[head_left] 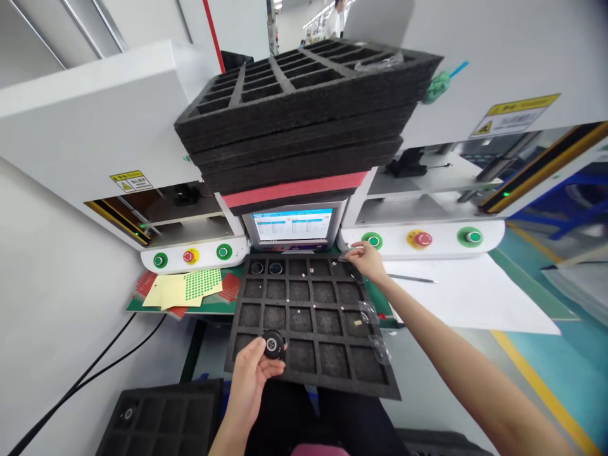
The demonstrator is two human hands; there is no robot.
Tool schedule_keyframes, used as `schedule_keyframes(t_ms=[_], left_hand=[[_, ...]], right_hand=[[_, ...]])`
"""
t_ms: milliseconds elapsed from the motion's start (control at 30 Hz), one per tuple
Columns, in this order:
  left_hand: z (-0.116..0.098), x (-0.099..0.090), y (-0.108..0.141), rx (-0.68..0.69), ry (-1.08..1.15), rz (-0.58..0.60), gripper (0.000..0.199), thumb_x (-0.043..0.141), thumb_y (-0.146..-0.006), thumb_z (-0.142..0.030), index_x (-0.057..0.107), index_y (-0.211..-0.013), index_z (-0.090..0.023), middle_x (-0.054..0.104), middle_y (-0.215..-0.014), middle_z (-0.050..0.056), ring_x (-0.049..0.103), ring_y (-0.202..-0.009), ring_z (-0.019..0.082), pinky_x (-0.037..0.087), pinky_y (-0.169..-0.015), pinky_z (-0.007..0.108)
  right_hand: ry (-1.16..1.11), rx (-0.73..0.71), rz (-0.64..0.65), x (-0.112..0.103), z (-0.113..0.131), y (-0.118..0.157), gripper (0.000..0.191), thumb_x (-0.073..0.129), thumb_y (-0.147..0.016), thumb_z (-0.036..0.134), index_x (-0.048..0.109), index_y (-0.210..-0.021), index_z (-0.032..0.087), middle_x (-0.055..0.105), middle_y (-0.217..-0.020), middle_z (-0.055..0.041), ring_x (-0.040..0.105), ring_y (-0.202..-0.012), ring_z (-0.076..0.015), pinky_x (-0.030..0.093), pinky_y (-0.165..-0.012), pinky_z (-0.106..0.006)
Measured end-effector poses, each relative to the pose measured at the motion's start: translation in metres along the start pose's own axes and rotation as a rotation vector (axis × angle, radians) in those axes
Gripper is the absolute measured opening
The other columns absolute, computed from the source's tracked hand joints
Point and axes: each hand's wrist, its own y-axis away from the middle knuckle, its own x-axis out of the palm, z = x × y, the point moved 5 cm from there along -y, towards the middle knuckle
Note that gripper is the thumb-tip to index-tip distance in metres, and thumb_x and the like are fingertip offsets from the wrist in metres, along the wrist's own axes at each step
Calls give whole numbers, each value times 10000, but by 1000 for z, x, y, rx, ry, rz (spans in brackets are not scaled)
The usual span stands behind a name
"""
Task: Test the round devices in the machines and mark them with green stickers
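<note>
My left hand (251,373) grips a round black watch body (272,344) between thumb and fingers, its back with a ring of metal contacts facing up. It is held over the near left part of a black foam tray (342,379). Two round, dark glass-faced pieces, a left one (257,268) and a right one (275,269), lie in the tray's far left compartments. My right hand (368,261) is at the tray's far right corner, with thumb and fingertips pinched together. Something small and pale shows at those fingertips; its kind is unclear.
A tall stack of foam trays (304,120) rises behind a small screen (292,225). Machines with push buttons (223,251) flank it. Sticker sheets (190,288) lie left; a pen (412,278) rests on white paper (465,297). Clear film (379,342) overlaps the tray's right edge. Another foam tray (166,424) is lower left.
</note>
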Motion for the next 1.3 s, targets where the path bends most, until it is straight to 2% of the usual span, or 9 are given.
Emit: schedule_keyframes(t_ms=[300, 467, 533, 667, 767, 833, 1000, 1133, 1300], left_hand=[[-5, 10, 1, -14, -79, 57, 475, 844, -591, -512, 674, -745, -96, 734, -710, 88, 651, -492, 124, 530, -500, 182], [-9, 14, 6, 38, -174, 91, 421, 787, -660, -491, 654, -774, -109, 726, -715, 81, 663, -512, 141, 532, -527, 208], [-10, 14, 8, 37, -184, 86, 415, 811, -627, -461, 644, -782, -115, 719, -705, 69, 670, -518, 157, 542, -542, 232], [-7, 16, 16, 42, -216, 134, 354, 805, -645, -373, 653, -839, -119, 704, -684, 40, 678, -532, 157, 541, -559, 231], [-3, 17, 24, 115, -302, 205, 326, 714, -753, -282, 606, -1034, -156, 731, -777, 36, 694, -585, 145, 550, -617, 236], [0, 17, 27, 158, -369, 227, 278, 661, -797, -257, 580, -1048, -169, 743, -827, 50, 710, -636, 157, 563, -663, 259], [6, 8, 27, 127, -388, 232, 188, 667, -795, -306, 644, -886, -144, 746, -820, 70, 723, -687, 184, 578, -683, 270], [2, -11, 18, 158, -405, 114, 211, 694, -766, -336, 638, -848, -150, 732, -753, 46, 715, -630, 181, 567, -631, 247], [-13, -25, -17, 314, -504, -25, 169, 648, -793, -320, 607, -832, -161, 669, -673, 10, 695, -629, 181, 545, -636, 257]], right_hand=[[287, -194, -114, -6, 36, 8, 263, 594, -926, 361, 594, -1052, 130, 589, -1070, -74, 578, -972, -198, 492, -866, -396], [240, -295, -175, -21, 62, 63, 221, 492, -904, 344, 587, -921, 144, 594, -911, -121, 565, -906, -253, 448, -826, -411], [173, -359, -100, -19, 77, 103, 257, 492, -880, 412, 591, -884, 175, 595, -778, -80, 575, -777, -234, 466, -755, -385], [-16, -473, 268, 3, 106, 186, 348, 543, -871, 523, 638, -956, 199, 669, -768, -27, 613, -620, -155, 522, -616, -282], [-182, -434, 518, 23, 112, 221, 359, 579, -880, 524, 669, -942, 182, 697, -780, -38, 642, -614, -146, 550, -587, -248], [-223, -400, 581, 33, 110, 229, 377, 582, -881, 537, 678, -869, 173, 695, -760, -47, 644, -605, -150, 557, -568, -243], [-131, -354, 501, 31, 93, 228, 414, 552, -889, 544, 675, -991, 163, 717, -825, -66, 667, -643, -164, 577, -605, -268], [17, -296, 277, -3, 65, 220, 386, 576, -853, 538, 687, -937, 178, 720, -799, -59, 669, -626, -181, 572, -605, -298], [124, -327, 88, -43, 51, 215, 335, 538, -893, 481, 649, -841, 169, 696, -672, -50, 649, -513, -180, 491, -419, -250]])
